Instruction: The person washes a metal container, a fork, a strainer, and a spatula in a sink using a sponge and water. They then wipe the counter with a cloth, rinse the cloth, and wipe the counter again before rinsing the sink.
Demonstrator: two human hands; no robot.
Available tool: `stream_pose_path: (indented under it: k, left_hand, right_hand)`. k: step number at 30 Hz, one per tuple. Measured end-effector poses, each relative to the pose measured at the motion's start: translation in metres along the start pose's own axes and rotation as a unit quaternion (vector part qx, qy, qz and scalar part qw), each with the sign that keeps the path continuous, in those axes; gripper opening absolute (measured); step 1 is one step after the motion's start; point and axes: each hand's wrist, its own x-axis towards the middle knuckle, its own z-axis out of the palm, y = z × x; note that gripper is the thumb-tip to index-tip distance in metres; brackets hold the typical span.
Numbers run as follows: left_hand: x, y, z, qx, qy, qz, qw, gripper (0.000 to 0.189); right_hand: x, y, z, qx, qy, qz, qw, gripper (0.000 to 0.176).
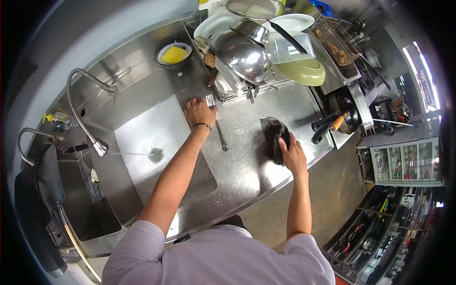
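My left hand (200, 113) rests at the right edge of the sink basin, its fingers bent beside a fork (210, 100) whose tines show just past the fingertips. Whether the hand grips the fork is hard to make out. A dark-handled utensil (222, 137) lies on the steel counter below that hand. On the right, my right hand (294, 154) has its fingers on a crumpled, shiny black item (274, 140), perhaps a cloth or bag, on the counter near its front edge.
Bowls (241, 52), a strainer and plates crowd a rack behind. A yellow sponge (174, 54) sits in a bowl. A sprayer tap (99, 147) hangs over the sink (137, 128). Pans (343, 114) stand at the right. A green dish (308, 72) overhangs the counter.
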Motion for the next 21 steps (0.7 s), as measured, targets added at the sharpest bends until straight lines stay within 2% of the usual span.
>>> stream_pose_path:
  k: [1,3,4,5,8,9,10,12,13,14,15,16,17,18,21]
  left_hand:
    - [0.003,-0.010,0.006,0.001,0.000,-0.003,1.000,0.047]
    - [0.010,-0.038,0.011,-0.147,-0.050,-0.003,0.988,0.035]
    - [0.004,-0.054,0.006,-0.221,0.010,0.043,0.974,0.025]
    - [-0.004,-0.073,0.008,-0.449,-0.017,-0.014,0.893,0.019]
    - [-0.033,-0.158,0.002,-0.646,-0.016,-0.095,0.758,0.022]
    - [-0.048,-0.195,0.000,-0.682,-0.012,-0.112,0.722,0.030]
    - [-0.060,-0.219,-0.005,-0.656,0.017,-0.184,0.732,0.031]
    - [-0.083,-0.242,-0.019,-0.648,0.033,-0.227,0.727,0.029]
    - [-0.090,-0.249,-0.023,-0.633,0.042,-0.252,0.731,0.028]
    - [-0.093,-0.254,-0.023,-0.632,0.046,-0.254,0.730,0.028]
    - [-0.095,-0.258,-0.020,-0.609,0.026,-0.235,0.757,0.027]
    - [-0.095,-0.261,-0.019,-0.585,0.006,-0.215,0.782,0.026]
    - [-0.093,-0.259,-0.024,-0.586,0.011,-0.216,0.781,0.026]
    - [-0.091,-0.253,-0.032,-0.582,0.016,-0.208,0.786,0.024]
    - [-0.081,-0.256,-0.044,-0.562,0.030,-0.199,0.802,0.023]
  right_hand:
    - [-0.005,0.011,0.010,-0.056,0.029,-0.037,0.997,0.058]
    - [0.000,0.026,0.042,-0.012,0.071,-0.124,0.990,0.065]
    - [-0.003,0.020,0.052,-0.006,0.069,-0.144,0.987,0.063]
    - [-0.008,0.014,0.061,-0.094,0.075,-0.138,0.983,0.059]
    - [0.010,-0.008,0.079,-0.057,0.105,-0.123,0.985,0.057]
    - [0.016,-0.026,0.085,-0.042,0.127,-0.118,0.984,0.057]
    - [0.022,-0.050,0.093,0.000,0.134,-0.145,0.980,0.057]
    - [0.025,-0.115,0.121,0.007,0.096,-0.192,0.977,0.058]
    - [0.022,-0.153,0.136,0.051,0.073,-0.211,0.973,0.057]
    - [0.017,-0.188,0.155,0.054,0.066,-0.237,0.968,0.055]
    - [0.016,-0.219,0.173,0.061,0.080,-0.280,0.955,0.047]
    - [0.013,-0.250,0.171,0.053,-0.015,-0.311,0.949,0.046]
    - [0.009,-0.273,0.166,0.045,-0.108,-0.338,0.934,0.045]
    - [0.004,-0.283,0.170,0.045,-0.109,-0.341,0.933,0.045]
    - [-0.008,-0.286,0.169,0.163,-0.042,-0.384,0.908,0.042]
